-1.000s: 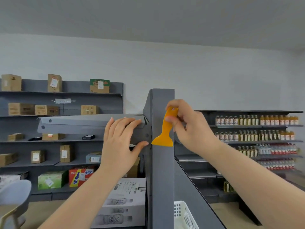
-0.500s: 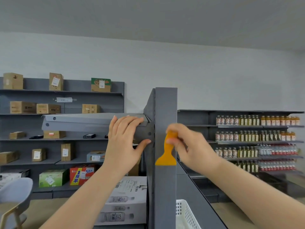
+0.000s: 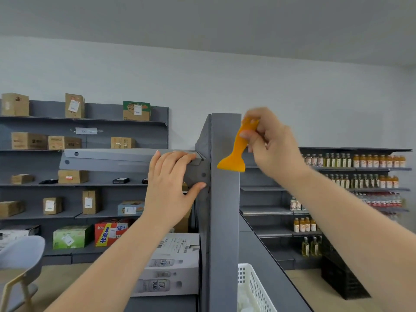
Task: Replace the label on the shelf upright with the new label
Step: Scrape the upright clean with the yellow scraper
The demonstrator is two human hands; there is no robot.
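A grey shelf upright [image 3: 225, 210] stands straight ahead, its front face bare with no label that I can make out. My right hand [image 3: 270, 143] grips the handle of an orange plastic scraper [image 3: 236, 154] near the top right of the upright, blade pointing down and resting against the upright's right edge. My left hand [image 3: 171, 183] lies flat on the grey shelf bracket [image 3: 112, 159] where it joins the upright, fingers on top, thumb beneath.
A white plastic basket [image 3: 252, 287] sits low right of the upright. A white carton [image 3: 173, 266] sits below left. Shelves with cardboard boxes [image 3: 74, 143] line the left wall; bottle shelves [image 3: 360, 163] stand at right. A grey chair [image 3: 20, 260] is at bottom left.
My right hand slid the scraper down the upright's face, then lifted it back up to near the top right edge. My left hand stayed on the bracket.
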